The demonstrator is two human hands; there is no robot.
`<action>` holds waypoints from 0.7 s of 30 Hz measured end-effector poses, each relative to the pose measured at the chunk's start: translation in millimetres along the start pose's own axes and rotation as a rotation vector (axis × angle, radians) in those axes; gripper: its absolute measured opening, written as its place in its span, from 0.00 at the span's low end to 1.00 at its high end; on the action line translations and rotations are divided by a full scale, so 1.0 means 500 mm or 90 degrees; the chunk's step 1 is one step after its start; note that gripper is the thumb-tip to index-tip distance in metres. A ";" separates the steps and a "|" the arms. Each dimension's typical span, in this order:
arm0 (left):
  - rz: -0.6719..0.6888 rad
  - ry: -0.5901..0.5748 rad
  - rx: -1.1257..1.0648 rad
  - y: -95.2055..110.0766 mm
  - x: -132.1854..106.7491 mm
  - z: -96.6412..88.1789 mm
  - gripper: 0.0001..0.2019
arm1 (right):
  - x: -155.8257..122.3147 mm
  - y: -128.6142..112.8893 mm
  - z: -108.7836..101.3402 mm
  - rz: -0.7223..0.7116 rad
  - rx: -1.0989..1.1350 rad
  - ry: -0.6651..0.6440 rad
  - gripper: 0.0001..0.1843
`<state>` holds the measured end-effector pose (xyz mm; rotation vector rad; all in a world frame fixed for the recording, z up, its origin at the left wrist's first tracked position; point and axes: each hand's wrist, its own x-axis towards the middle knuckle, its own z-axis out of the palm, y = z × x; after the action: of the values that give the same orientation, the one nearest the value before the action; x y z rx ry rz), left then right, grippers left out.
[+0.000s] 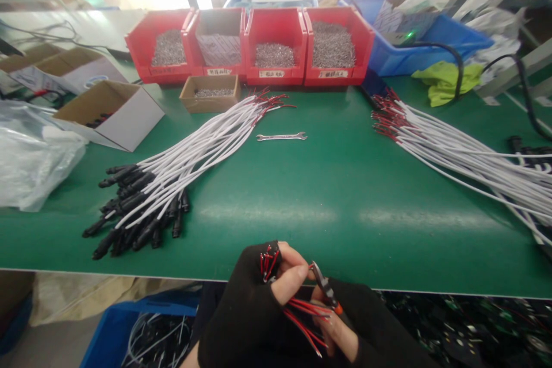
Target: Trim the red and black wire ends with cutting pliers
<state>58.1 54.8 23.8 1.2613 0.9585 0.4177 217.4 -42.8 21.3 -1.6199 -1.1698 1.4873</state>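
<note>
A: What step is in hand here?

B: I read it as wire trimming or stripping. The left hand [254, 305], in a black fingerless glove, has its grip closed on a bunch of red wires [302, 313] just past the near edge of the desk [345, 195]. The right hand [345, 328] has its grip closed on small pliers [325, 287], whose tip sits at the wires by the left thumb. I cannot tell whether the blades are biting.

A: And what does the next move call for?

B: In my judgement, a steady left hold and a fine placing of the tip on one wire, since the ends crowd together.

A: What lies on the desk?

B: A cable bundle [172, 178] lies at left, white with black plugs toward me and red ends away. More white cables [457, 155] fan out at right. A wrench [282, 137] lies between them, apart from both.

A: Any writing to read?

B: Four red bins [250, 46] of small metal parts stand at the far side. Each carries a white label with characters too small for me to read. I see no legible brand. A small carton [211, 94] of parts sits in front of them.
</note>
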 end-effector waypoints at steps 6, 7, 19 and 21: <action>-0.009 0.003 0.017 0.000 0.000 0.000 0.10 | -0.003 0.016 0.005 0.018 0.012 0.006 0.19; -0.010 0.004 0.017 -0.001 0.000 0.000 0.10 | -0.003 0.019 0.007 0.023 0.011 0.012 0.20; -0.014 -0.026 -0.023 -0.003 0.004 -0.004 0.09 | 0.021 -0.053 0.044 -0.127 -0.001 0.371 0.08; -0.014 -0.033 -0.029 -0.004 0.005 -0.005 0.10 | 0.029 -0.052 0.045 -0.085 -0.005 0.341 0.10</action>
<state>57.2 57.4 21.1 1.2138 0.9135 0.3867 190.0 -21.6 35.3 -1.7588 -0.9512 0.8822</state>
